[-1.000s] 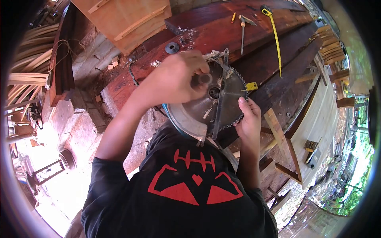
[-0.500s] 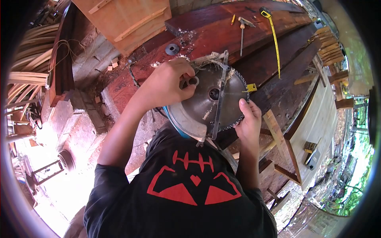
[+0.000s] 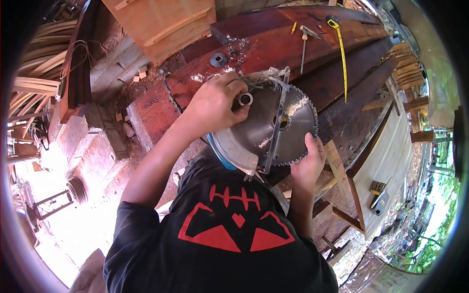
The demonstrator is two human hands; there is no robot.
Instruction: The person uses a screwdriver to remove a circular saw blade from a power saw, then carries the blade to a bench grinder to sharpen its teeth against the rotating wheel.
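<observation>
A circular saw with a blue body and a grey curved blade guard is held close to my torso. Its round toothed blade carries sawdust, and a flat metal bar crosses in front. My left hand is closed at the saw's upper left, a pale metal ring pinched between thumb and fingers. On the blade's right edge, my right hand grips the teeth, thumb in front and fingers behind. Something yellow shows through the blade's centre hole.
Dark red planks lie beneath and beyond the saw. On them are a dark washer, a hammer, a pencil and an extended tape measure. A pale board stands at the right.
The blade has shifted right relative to the guard and turned, bringing a sawdust patch to its upper right. Both hands have moved slightly right, my right hand still at the blade's edge.
</observation>
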